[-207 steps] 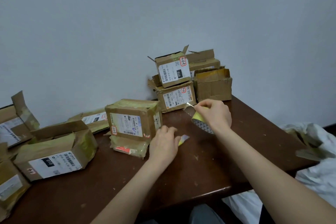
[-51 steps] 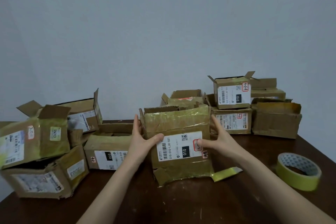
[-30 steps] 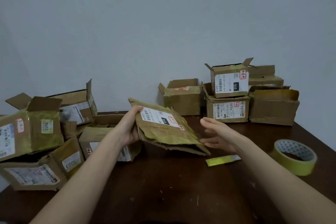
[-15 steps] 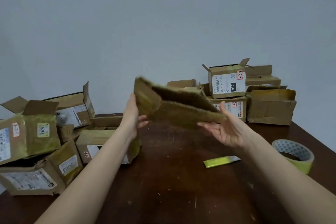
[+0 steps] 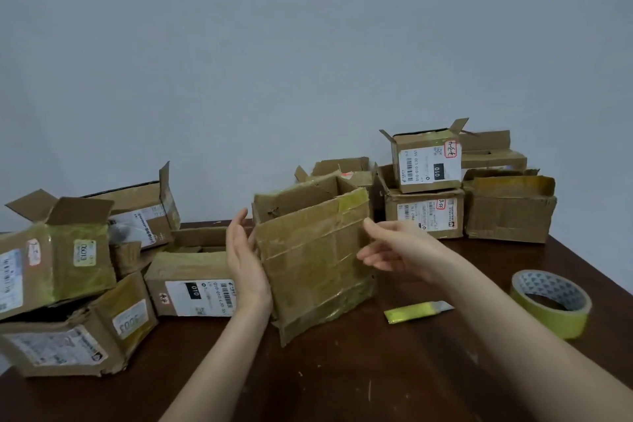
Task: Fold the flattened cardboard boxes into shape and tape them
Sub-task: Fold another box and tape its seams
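A person squares up a worn box (image 5: 311, 260) near the middle of a dark worktop (image 5: 342, 380), its top open and its flaps up, its front wall crossed with old yellowed tape. The left hand (image 5: 245, 264) lies flat against the box's left wall, fingers straight, a pressing grip rather than a closed one. The right hand (image 5: 394, 250) hovers at the right wall with a wide, loose grip that holds nothing; whether its fingertips touch the cardboard cannot be told from here. A tape roll (image 5: 551, 301) sits by the worktop's right edge, well apart from the box, with a yellow strip (image 5: 416, 312) lying between the two. Shaped boxes crowd the left edge in a heap (image 5: 58, 260), and a stack (image 5: 424, 212) stands at the far right corner against the wall. The shaping looks nearly done and the taping not yet begun. The risk is in the changeover: the box leans a little and its lower edge is ragged, so with only a flat palm to steady it, it may sag out of square or tip once a hand goes for the roll. A hasty reach could also nudge the roll over the right edge. The creased walls may take new tape poorly, leaving a seam that lifts.
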The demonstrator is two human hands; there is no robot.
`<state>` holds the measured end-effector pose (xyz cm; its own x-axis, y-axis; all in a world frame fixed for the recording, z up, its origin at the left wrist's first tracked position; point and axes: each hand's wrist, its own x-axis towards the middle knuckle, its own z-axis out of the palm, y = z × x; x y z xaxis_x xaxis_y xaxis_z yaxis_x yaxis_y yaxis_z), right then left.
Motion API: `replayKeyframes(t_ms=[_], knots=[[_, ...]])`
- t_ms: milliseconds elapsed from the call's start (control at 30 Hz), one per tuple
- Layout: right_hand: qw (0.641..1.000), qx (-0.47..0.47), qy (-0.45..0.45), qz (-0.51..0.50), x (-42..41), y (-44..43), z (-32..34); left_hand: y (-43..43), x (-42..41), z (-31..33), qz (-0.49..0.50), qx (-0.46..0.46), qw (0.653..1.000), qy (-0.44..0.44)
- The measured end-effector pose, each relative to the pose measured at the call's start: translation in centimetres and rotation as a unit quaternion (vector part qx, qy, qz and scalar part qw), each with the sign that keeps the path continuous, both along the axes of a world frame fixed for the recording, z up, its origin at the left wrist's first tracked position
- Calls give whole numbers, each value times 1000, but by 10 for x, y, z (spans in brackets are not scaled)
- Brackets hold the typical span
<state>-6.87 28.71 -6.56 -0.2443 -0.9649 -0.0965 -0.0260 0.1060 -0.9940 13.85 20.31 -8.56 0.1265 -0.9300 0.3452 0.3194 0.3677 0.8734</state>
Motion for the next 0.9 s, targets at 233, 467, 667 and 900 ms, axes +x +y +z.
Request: replayKeyframes(t_ms=[233,467,667,900], knots=[[978,-157,139,-13,-3,-15,-13,13,19,-17,-44,-109,987,-114],[963,-162,214,20,-1,-20,-9,-6,30,-17,-89,-136,944,-286],[922,-166,348,-42,2,-8,-11,-42,20,-9,-93,-65,954,-276],[952,-130,258,-103,-14,4,-16,-46,-1,2,-105,-90,942,-305]])
